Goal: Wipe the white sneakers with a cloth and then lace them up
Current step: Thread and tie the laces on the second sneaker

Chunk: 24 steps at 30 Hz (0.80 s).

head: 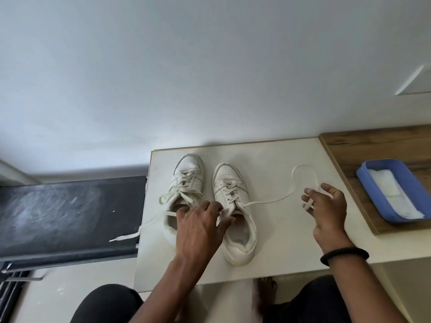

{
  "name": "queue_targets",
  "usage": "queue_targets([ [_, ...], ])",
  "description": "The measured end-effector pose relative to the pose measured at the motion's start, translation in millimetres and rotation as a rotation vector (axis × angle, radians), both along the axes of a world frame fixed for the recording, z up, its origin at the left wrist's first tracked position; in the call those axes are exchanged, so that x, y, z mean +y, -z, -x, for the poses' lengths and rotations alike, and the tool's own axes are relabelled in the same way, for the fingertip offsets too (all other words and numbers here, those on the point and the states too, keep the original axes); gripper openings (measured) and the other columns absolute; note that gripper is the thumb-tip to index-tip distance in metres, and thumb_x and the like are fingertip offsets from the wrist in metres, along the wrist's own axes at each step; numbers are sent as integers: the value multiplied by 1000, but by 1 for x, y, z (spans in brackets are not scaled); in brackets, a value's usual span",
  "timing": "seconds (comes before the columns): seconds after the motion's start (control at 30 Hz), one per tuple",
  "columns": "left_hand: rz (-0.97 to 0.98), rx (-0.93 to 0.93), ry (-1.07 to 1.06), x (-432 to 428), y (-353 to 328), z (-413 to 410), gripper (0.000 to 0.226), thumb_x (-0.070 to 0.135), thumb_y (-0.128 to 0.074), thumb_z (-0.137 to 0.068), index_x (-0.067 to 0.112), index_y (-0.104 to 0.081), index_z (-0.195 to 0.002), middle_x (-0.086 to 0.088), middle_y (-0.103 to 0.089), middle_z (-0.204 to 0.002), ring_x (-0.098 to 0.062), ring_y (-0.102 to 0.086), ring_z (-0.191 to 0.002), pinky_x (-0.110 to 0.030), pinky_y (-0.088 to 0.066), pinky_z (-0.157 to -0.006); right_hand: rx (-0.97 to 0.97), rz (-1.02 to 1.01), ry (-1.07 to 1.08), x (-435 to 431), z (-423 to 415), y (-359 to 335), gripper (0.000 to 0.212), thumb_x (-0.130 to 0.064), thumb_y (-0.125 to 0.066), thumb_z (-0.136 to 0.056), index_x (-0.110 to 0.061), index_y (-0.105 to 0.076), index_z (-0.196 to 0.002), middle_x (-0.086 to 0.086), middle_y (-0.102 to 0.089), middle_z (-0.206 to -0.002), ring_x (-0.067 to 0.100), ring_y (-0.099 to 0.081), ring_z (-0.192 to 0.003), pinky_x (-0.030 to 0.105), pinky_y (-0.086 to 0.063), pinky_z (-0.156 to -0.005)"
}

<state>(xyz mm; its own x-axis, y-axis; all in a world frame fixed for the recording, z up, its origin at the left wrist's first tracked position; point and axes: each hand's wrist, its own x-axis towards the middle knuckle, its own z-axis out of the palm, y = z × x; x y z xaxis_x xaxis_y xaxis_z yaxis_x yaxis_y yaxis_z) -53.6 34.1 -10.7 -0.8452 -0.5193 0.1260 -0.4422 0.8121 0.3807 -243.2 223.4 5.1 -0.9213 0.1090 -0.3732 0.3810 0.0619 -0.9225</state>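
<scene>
White wall (210,66), pale table (279,241)

sneakers (210,201) side by side on table (279,241)

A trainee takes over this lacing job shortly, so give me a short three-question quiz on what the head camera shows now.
1. True or false: the folded white cloth lies in the blue plastic tray.
2. Which hand holds the long white lace stretched rightward from the right white leather sneaker? A left hand, B right hand.
3. Fill in: the left white leather sneaker has a loose lace end hanging over the white table at its ____ edge.
Key: 1 true; 2 B; 3 left.
</scene>
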Motion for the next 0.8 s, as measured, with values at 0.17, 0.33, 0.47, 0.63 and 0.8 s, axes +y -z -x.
queue_targets([
  [0.17,4,10,-12,1,1,-1,36,65,-60,-87,30,-67,-98,12,-71,-88,-13,-71,-82,-43,-45,-84,543,-657,-415,-8,-25,-10,21,-14,-72,-88,-23,-69,-106,3,-57,-121,23,-57,-112,32,-46,-87],
  [0.33,33,-23,-20,1,2,-2,45,70,-50,-89,29,-66,-93,12,-72,-81,-15,-70,-78,-41,-44,-85,851,-930,-671,-38,-73,-38,6,-23,-74,-82,-24,-73,-88,0,-60,-86,25,-60,-81,39,-53,-67],
  [0.47,65,-75,-10,2,1,-3,53,70,-33,-92,28,-64,-88,9,-73,-77,-15,-70,-77,-40,-42,-87,712,-1004,-912,-47,-103,-59,13,-33,-59,-90,-25,-70,-89,-6,-68,-86,22,-66,-80,33,-54,-65],
  [0.63,67,-110,-11,3,0,-3,50,64,-33,-97,27,-65,-85,8,-73,-79,-15,-70,-78,-40,-40,-90,494,-1160,-1252,-56,-124,-63,25,-23,-49,-90,-24,-68,-106,0,-68,-104,26,-67,-95,31,-43,-68],
  [0.8,49,-104,-4,2,0,-2,50,64,-34,-97,28,-67,-85,10,-72,-79,-13,-68,-78,-40,-41,-91,500,-1348,-1305,-76,-127,-47,31,-31,-39,-101,-19,-62,-119,4,-67,-117,28,-66,-105,33,-39,-71],
])
